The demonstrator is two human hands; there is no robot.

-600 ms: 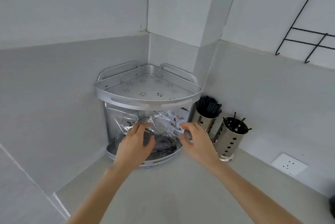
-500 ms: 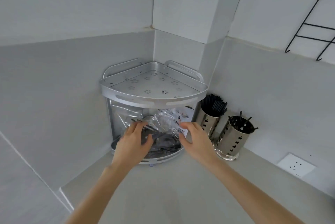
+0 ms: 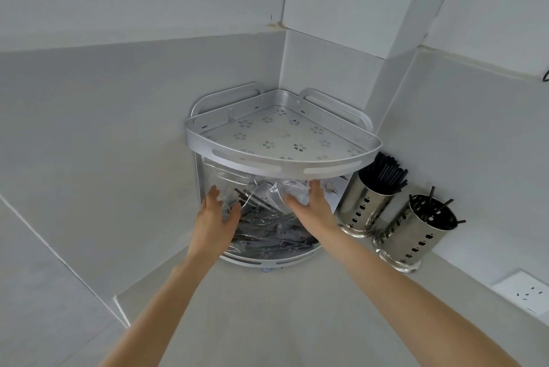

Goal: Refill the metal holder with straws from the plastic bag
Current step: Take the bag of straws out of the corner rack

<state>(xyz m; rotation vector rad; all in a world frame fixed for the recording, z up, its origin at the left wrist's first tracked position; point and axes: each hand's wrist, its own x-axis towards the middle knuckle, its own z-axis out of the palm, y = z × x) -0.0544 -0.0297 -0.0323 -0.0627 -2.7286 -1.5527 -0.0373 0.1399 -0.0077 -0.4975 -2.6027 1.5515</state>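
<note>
A clear plastic bag [image 3: 264, 218] holding several dark straws lies on the lower tier of a silver corner rack [image 3: 282, 164]. My left hand [image 3: 215, 218] rests on the bag's left side with fingers spread against the plastic. My right hand [image 3: 313, 206] lies flat on the bag's right side, fingers reaching under the upper shelf. Two perforated metal holders stand to the right of the rack. The nearer-to-rack holder [image 3: 368, 206] is packed with black straws. The right holder [image 3: 416, 233] has only a few straws in it.
The rack's upper shelf [image 3: 276, 135] overhangs both hands closely. A white wall socket [image 3: 525, 292] is at the right. The grey counter [image 3: 267, 307] runs toward me, with its edge at the lower left.
Both hands have pushed further into the lower tier and spread apart over the bag. The camera has moved in closer to the rack.
</note>
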